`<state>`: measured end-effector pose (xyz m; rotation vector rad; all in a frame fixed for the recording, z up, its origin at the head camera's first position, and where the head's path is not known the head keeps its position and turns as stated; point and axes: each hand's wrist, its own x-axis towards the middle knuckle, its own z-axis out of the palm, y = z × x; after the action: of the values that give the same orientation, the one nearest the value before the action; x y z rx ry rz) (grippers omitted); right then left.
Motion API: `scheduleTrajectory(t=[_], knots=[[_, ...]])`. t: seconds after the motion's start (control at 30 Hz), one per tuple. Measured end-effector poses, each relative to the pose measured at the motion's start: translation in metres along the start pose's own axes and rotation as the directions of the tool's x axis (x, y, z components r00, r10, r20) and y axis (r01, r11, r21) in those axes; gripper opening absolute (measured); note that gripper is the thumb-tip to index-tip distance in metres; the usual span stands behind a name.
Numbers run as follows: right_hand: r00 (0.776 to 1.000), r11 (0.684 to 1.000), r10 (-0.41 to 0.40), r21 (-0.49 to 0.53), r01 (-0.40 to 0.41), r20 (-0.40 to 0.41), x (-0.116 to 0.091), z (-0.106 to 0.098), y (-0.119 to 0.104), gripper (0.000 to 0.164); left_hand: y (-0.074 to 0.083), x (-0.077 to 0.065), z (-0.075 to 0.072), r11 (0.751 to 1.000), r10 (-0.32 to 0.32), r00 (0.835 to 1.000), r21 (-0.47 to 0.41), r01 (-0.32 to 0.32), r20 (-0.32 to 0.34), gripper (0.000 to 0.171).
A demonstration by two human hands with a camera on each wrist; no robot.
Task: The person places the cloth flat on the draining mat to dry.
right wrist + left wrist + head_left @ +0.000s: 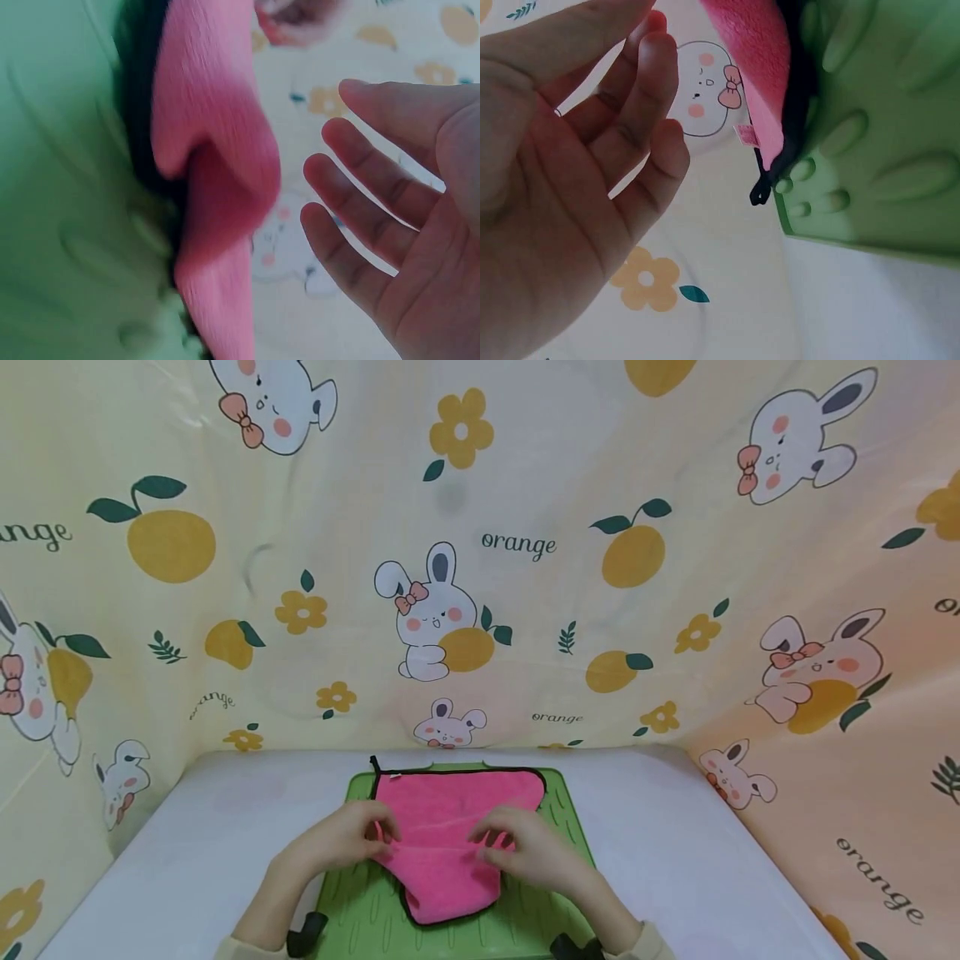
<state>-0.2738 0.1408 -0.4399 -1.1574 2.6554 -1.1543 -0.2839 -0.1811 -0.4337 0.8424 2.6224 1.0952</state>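
Left hand (356, 837): fingers loosely bent, empty
Right hand (528, 845): fingers spread, empty
Pink cloth (450, 827): between them, wide end beyond (neither's nearer tbh)

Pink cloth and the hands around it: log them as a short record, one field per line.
cloth: pink cloth, black edging, lower part rumpled
hanging loop: black loop, at the cloth's far left corner
label: small tag near the loop, print unreadable
under the cloth: green board with raised ribs
left hand: left hand, at the cloth's left side, fingers loosely bent
right hand: right hand, at its right side, fingers spread
held: nothing visibly gripped
backdrop: sheet printed with rabbits and oranges
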Motion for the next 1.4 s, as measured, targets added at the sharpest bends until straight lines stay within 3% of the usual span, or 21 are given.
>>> scheduleTrajectory(t=[0.17,0.3,0.47,0.67,0.9,1.07,1.23,1.4], knots=[[0.996,0.999,-0.022,-0.041,0.026,0.083,0.001,0.019,-0.018,0.015,0.002,0.0,0.002,0.999,0.028,0.998,0.018,-0.029,0.05,0.015],[0.99,0.99,-0.052,-0.124,0.068,0.133,0.002,0.035,-0.026,0.015,0.001,0.0,0.005,1.0,0.016,0.996,0.002,-0.016,0.086,0.017],[0.985,0.966,-0.06,-0.24,0.099,0.163,0.001,0.053,-0.028,0.018,-0.002,0.0,0.009,1.0,0.001,0.994,0.002,-0.001,0.106,0.02],[0.981,0.951,-0.049,-0.292,0.103,0.189,0.0,0.065,-0.025,0.023,-0.007,0.0,0.013,0.999,-0.033,0.994,0.022,0.031,0.101,0.022],[0.979,0.942,-0.106,-0.296,0.155,0.176,0.0,0.07,-0.021,0.019,-0.012,0.0,0.018,0.998,-0.059,0.994,0.029,0.057,0.095,0.025],[0.976,0.945,-0.141,-0.272,0.183,0.168,0.002,0.07,-0.02,0.014,-0.014,0.001,0.018,0.998,-0.014,0.997,0.063,0.009,0.08,0.021],[0.981,0.957,-0.125,-0.243,0.159,0.149,0.002,0.065,-0.018,0.015,-0.013,0.003,0.016,0.995,0.0,0.998,0.096,-0.006,0.067,0.016],[0.992,0.977,-0.079,-0.191,0.096,0.094,0.003,0.054,-0.017,0.016,-0.008,0.007,0.016,0.987,0.0,1.0,0.161,0.004,-0.023,0.012]])
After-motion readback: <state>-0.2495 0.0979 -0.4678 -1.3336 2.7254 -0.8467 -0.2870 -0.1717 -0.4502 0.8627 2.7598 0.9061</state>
